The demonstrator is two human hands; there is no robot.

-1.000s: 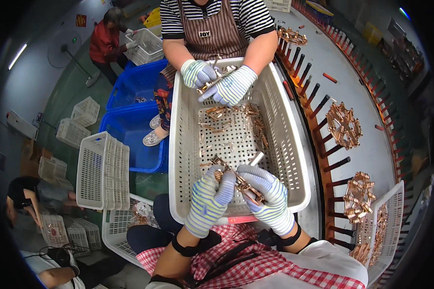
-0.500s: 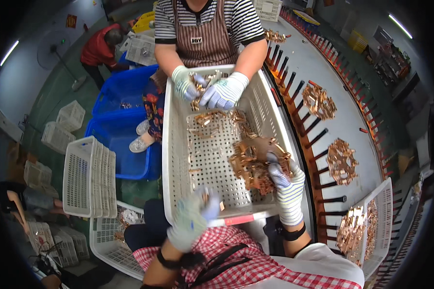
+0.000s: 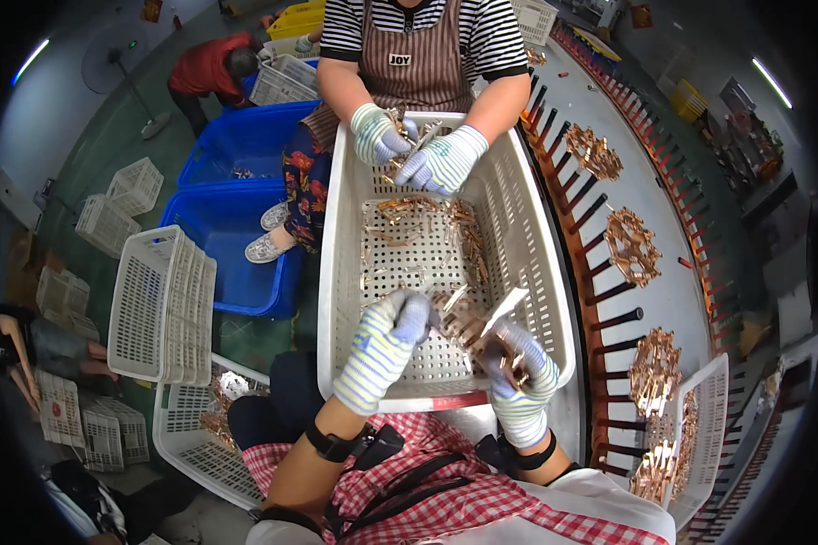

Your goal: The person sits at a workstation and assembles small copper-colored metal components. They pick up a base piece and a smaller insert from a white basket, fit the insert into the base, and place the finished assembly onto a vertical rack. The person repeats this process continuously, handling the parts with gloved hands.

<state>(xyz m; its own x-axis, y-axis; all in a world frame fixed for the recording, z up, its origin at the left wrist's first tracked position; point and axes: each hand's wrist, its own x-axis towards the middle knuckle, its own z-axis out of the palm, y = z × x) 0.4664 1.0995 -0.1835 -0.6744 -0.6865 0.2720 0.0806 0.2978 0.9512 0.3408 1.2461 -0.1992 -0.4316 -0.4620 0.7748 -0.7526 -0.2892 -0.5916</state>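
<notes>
My left hand (image 3: 384, 352), in a striped knit glove, hovers over the near end of a long white perforated crate (image 3: 554, 295). Its fingers are curled together; what they pinch is hidden. Beside it my right hand (image 3: 523, 386), gloved alike, grips a cluster of shiny copper-coloured metal parts (image 3: 459, 320), blurred, with bright glare on its edges. The cluster spans the gap between both hands. Loose copper-coloured pieces (image 3: 409, 207) lie on the crate floor. At the far end, a co-worker's two gloved hands (image 3: 443, 161) hold similar metal parts.
Along the right runs a rack with dark pegs (image 3: 613, 318), where round copper-coloured clusters (image 3: 632, 247) hang. A white crate (image 3: 711, 436) stands beyond it. To the left are blue tubs (image 3: 236, 245), stacked white crates (image 3: 159, 309) and another person in red (image 3: 211, 71).
My right hand has drawn down and left, and its cluster shows narrower. The left hand has risen and moved right toward it. Clusters along the rack appear in different places.
</notes>
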